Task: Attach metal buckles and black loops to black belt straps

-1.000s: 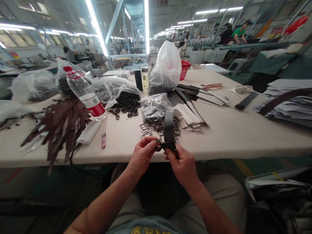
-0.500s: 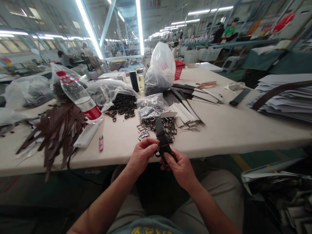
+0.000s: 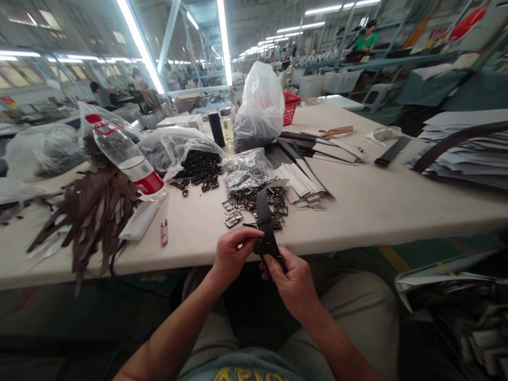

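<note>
Black strap [image 3: 263, 209] is gripped low down by my right hand [image 3: 296, 275], thumb on its face, its free end rising toward 12 o'clock over the desk [image 3: 365, 211]. My left hand [image 3: 234, 251] is closed in a pinch, thumb and forefinger at the strap's left edge, at about 11 o'clock from the right thumb. A second ago those left fingers held a small dark loop out beside the strap; now they meet its edge, and whether the loop sits under them I cannot make out. I take that to mean the work has narrowed to one spot, with the right steadying and the left doing the fine part. Just past the strap, at 12, lies a heap of metal frames [image 3: 254, 202], with a clear bag [image 3: 248, 172] on its far side. Pale strips [image 3: 296, 182] fan out at 1. Pink-handled snips [image 3: 164, 234] rest near 9, untouched, and beyond them brown strips [image 3: 95, 211] spread between 9 and 10, near a tilted bottle [image 3: 148, 182] at 10. Small black loops [image 3: 198, 166] spill from a bag at 11. Farther off, a large white bag [image 3: 260, 103] stands at 12, a red basket [image 3: 290, 108] partly behind it; a stack of pale sheets [image 3: 456, 143] is at 2.
</note>
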`<action>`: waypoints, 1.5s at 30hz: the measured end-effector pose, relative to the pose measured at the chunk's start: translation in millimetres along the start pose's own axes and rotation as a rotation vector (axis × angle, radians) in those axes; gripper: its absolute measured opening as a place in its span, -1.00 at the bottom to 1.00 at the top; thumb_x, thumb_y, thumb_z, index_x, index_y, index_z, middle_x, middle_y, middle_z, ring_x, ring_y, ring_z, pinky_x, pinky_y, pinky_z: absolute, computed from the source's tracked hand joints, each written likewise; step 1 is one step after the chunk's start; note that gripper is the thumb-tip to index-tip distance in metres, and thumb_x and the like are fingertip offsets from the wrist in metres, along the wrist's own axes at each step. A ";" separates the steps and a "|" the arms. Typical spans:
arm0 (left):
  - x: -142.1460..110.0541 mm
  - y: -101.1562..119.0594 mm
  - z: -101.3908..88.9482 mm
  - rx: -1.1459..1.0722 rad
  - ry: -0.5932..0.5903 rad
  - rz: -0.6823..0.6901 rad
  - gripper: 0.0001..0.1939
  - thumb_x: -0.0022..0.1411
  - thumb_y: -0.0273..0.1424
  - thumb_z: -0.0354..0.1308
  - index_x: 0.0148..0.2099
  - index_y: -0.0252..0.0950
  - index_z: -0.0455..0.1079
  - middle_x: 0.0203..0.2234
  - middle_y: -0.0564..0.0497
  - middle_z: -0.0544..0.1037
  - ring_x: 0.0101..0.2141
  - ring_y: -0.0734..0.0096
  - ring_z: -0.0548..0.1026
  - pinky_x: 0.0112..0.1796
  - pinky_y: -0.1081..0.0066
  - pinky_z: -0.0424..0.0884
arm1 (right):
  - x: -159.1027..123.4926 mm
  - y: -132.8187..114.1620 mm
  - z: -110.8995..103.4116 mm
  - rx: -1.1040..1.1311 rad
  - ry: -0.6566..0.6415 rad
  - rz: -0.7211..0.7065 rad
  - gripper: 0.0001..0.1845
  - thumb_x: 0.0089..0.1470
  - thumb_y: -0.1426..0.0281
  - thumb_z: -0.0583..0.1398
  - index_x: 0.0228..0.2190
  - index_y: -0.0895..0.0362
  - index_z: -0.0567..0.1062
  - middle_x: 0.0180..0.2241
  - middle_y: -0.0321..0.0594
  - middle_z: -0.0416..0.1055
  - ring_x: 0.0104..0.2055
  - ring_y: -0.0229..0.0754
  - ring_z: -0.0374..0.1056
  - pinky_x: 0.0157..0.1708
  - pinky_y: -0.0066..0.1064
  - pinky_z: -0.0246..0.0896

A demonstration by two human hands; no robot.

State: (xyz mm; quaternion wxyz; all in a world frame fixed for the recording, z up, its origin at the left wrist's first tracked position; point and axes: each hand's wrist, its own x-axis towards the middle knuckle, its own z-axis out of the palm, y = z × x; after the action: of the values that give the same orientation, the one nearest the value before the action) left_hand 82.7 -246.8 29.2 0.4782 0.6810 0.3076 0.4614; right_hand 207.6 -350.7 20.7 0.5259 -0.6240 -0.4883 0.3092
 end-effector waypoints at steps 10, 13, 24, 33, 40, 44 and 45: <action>-10.0 -14.6 -3.0 -0.309 -0.136 -0.351 -0.73 0.17 -0.20 0.28 -0.18 -0.27 0.62 -0.43 -0.02 0.57 -0.47 0.51 0.42 -0.40 0.52 0.37 | 6.7 9.9 -1.9 -0.129 0.042 -0.046 -0.71 0.24 0.19 0.12 -0.37 0.12 0.49 -0.50 -0.22 0.53 -0.50 -0.18 0.46 -0.48 -0.45 0.30; -12.7 -19.2 -4.6 -0.440 -0.154 -0.403 -0.66 0.03 -0.25 0.40 -0.13 -0.26 0.62 -0.28 -0.06 0.62 -0.35 0.43 0.48 -0.30 0.49 0.41 | 6.9 9.3 -1.7 -0.133 0.048 -0.051 -0.72 0.24 0.19 0.12 -0.37 0.11 0.49 -0.50 -0.21 0.53 -0.50 -0.17 0.46 -0.47 -0.45 0.31; -11.8 -12.8 2.0 -0.457 -0.075 -0.338 -0.78 -0.03 -0.33 0.45 -0.28 -0.26 0.63 -0.35 -0.01 0.57 -0.35 0.41 0.50 -0.34 0.48 0.46 | 3.7 10.5 2.8 -0.097 -0.026 -0.053 -0.71 0.26 0.20 0.10 -0.38 0.11 0.45 -0.49 -0.24 0.52 -0.51 -0.19 0.46 -0.46 -0.45 0.28; -6.3 2.6 -6.6 0.034 -0.303 -0.094 -0.87 0.02 -0.40 0.40 -0.30 -0.16 0.66 -0.38 -0.04 0.50 -0.33 0.34 0.48 -0.32 0.42 0.43 | 6.2 9.7 -8.6 0.187 -0.235 0.017 -0.77 0.14 0.30 0.19 -0.19 0.17 0.48 -0.38 -0.24 0.51 -0.36 -0.19 0.46 -0.36 -0.44 0.39; -18.1 5.7 -4.7 0.033 -0.384 -0.060 -0.70 0.14 -0.46 0.28 -0.06 -0.12 0.60 -0.21 -0.08 0.52 -0.22 0.30 0.48 -0.17 0.38 0.42 | 9.6 12.4 -11.8 0.265 -0.074 0.038 -0.69 0.18 0.16 0.20 -0.27 0.19 0.50 -0.49 -0.28 0.46 -0.49 -0.26 0.39 -0.48 -0.48 0.34; -17.0 -2.8 3.7 -0.425 -0.141 -0.347 -0.60 0.09 -0.19 0.37 -0.03 -0.20 0.50 -0.25 -0.05 0.55 -0.25 0.34 0.51 -0.20 0.40 0.42 | 7.6 4.3 -14.1 0.339 -0.040 0.045 -0.68 0.18 0.13 0.20 -0.29 0.16 0.49 -0.49 -0.29 0.47 -0.54 -0.27 0.39 -0.49 -0.47 0.36; -13.6 -3.2 6.6 -0.561 -0.096 -0.425 -0.53 0.08 -0.11 0.35 0.00 -0.20 0.47 -0.22 -0.06 0.57 -0.24 0.33 0.53 -0.20 0.40 0.43 | 6.1 2.8 -14.0 0.338 -0.048 0.037 -0.68 0.18 0.13 0.20 -0.29 0.16 0.49 -0.50 -0.29 0.46 -0.54 -0.27 0.39 -0.50 -0.47 0.36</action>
State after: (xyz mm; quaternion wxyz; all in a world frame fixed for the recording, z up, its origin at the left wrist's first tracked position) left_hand 83.6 -259.8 20.9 0.7459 0.4649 0.2806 0.3856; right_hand 223.0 -349.9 22.4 0.6058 -0.5279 -0.4302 0.4113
